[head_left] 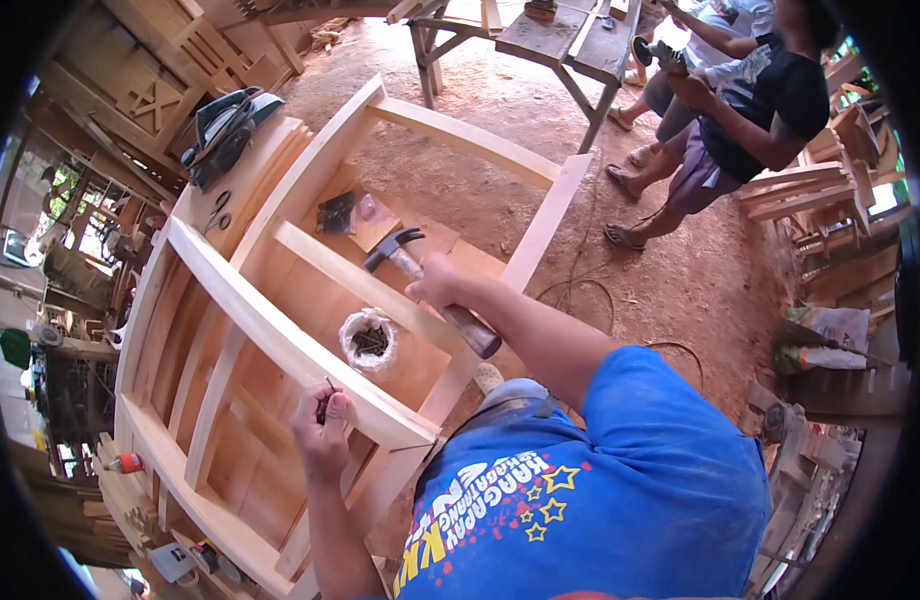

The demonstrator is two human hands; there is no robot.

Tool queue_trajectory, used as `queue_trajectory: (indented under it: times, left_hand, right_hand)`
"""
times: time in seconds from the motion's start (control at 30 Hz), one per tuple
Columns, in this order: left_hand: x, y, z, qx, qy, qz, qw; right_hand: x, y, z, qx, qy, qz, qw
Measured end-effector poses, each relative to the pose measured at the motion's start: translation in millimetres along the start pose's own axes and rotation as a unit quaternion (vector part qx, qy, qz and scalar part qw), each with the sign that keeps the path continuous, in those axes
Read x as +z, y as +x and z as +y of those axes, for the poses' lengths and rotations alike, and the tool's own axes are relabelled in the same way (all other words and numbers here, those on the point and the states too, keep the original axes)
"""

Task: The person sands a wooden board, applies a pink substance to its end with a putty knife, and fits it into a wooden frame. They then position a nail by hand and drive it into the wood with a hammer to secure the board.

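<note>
Pale wood made up the big curved frame [270, 318], which sat from the middle of the view out past nine o'clock; its near rail slanted down toward seven, right by the left hand [323, 430]. That hand was curled around what looked like a few nails, one poking up past the fingers; probably a handy way to have spares at the rail. The right hand [440, 281], near the centre, was wrapped around the hammer [468, 328] partway down its handle, head toward eleven; that mid-handle grip likely favoured control over swing. Just inside the rail, the white bag [350, 352] had its mouth wide open with nails showing, which put refills between both hands; sensible spot imo. Farther out at ten o'clock, scissors [220, 212] lay on the boards near a dark tool bag [220, 135], off the working rail; at two, another person [795, 100] held a grinder [665, 53], well apart from the frame.
</note>
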State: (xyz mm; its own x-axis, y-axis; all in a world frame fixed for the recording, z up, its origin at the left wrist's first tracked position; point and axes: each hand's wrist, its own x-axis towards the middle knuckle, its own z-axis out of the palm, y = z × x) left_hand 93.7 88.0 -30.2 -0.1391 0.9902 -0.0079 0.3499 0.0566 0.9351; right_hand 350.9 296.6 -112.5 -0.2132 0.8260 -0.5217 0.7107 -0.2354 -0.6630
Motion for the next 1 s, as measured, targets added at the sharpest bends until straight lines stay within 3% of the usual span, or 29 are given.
queue_trajectory:
  times: [0.17, 0.23, 0.33, 0.43, 0.47, 0.63, 0.7, 0.73, 0.83, 1.0]
  left_hand:
    - [0, 6, -10, 0.033, -0.006, 0.011, 0.999]
    - [2, 3, -6, 0.040, -0.014, 0.008, 0.999]
    - [9, -1, -1, 0.033, -0.012, 0.035, 0.999]
    - [11, -9, 5, 0.065, 0.068, 0.042, 0.995]
    - [12, -13, 14, 0.085, 0.093, 0.045, 0.991]
    - [19, -24, 10, 0.251, 0.051, 0.083, 0.963]
    - [23, -29, 11, 0.237, 0.063, 0.074, 0.967]
    - [26, -35, 15, 0.263, 0.089, 0.060, 0.959]
    - [38, -45, 9, 0.304, 0.080, 0.002, 0.949]
    - [42, -34, 1, 0.313, 0.152, -0.009, 0.937]
  right_hand:
    - [-35, -73, 0, -0.131, 0.017, 0.099, 0.986]
    - [-25, -130, 4, -0.266, 0.075, 0.256, 0.926]
    - [-16, -196, 13, -0.195, 0.102, 0.258, 0.941]
    - [22, -240, 39, -0.124, 0.247, 0.184, 0.943]
    - [44, -253, 51, -0.131, 0.248, 0.215, 0.935]
    - [148, -350, 104, 0.032, 0.199, 0.293, 0.935]
    - [186, -390, 122, 0.082, 0.164, 0.320, 0.930]
    - [191, -418, 118, 0.145, 0.191, 0.269, 0.933]
    - [253, -451, 150, 0.144, 0.139, 0.347, 0.916]
    - [268, -476, 143, 0.205, 0.197, 0.292, 0.913]
